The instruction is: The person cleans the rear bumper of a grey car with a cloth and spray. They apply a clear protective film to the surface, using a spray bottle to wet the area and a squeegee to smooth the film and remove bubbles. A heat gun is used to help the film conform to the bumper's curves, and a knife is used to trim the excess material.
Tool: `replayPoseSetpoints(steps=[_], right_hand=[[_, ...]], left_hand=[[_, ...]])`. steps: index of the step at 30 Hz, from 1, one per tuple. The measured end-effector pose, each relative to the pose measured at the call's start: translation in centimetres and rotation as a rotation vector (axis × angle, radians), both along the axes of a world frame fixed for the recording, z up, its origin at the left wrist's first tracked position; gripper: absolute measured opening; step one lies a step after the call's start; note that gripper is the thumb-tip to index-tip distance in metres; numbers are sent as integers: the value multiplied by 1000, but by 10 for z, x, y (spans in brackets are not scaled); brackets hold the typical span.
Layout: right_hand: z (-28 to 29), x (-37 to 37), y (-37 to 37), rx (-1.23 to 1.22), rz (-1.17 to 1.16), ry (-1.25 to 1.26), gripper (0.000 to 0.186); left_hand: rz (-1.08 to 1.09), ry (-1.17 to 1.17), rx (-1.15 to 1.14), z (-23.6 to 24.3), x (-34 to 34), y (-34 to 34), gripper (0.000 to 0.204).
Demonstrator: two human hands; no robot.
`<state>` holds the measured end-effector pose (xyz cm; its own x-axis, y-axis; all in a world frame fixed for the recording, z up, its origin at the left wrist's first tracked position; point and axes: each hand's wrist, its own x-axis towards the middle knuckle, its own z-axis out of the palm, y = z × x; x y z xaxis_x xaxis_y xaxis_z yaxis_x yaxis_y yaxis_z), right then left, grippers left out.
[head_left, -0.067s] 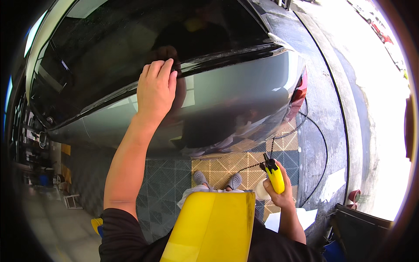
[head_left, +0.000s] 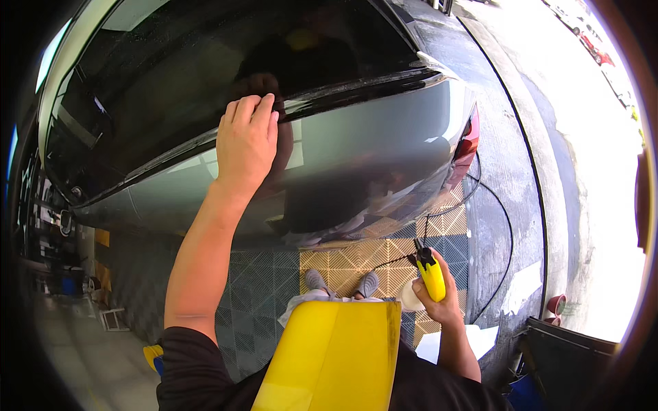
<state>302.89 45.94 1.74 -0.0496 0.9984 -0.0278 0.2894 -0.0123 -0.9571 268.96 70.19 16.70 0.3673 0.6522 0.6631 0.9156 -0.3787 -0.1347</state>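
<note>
Hands apart: left (head_left: 247,152) outstretched over car (head_left: 373,147), right (head_left: 445,296) around sprayer (head_left: 431,278)

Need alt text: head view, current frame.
Bare left hand at the lower edge of a dark glass window on a glossy grey car; bare right hand holding a yellow-and-black trigger sprayer over tan-and-grey patterned floor tiles.

We note a slatted tile floor (head_left: 260,291) in dark grey and tan, bordered on the right by concrete (head_left: 490,154). A black hose or cable (head_left: 511,236) curves across the concrete; grey clogs (head_left: 368,283) rest on tan tiles.
</note>
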Motion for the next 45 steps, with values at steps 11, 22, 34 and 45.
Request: replayPoseSetpoints(steps=[11, 22, 34, 45], right_hand=[[-34, 49, -87, -153, -741, 61, 48], [-252, 197, -150, -513, -924, 253, 54], [-610, 310, -131, -989, -1033, -56, 74], [-527, 299, -22, -893, -907, -425, 67]], left_hand=[[29, 37, 164, -10, 42, 25, 16], [111, 385, -277, 35, -22, 58, 21], [320, 204, -294, 61, -55, 38, 23], [303, 193, -181, 36, -42, -27, 11]])
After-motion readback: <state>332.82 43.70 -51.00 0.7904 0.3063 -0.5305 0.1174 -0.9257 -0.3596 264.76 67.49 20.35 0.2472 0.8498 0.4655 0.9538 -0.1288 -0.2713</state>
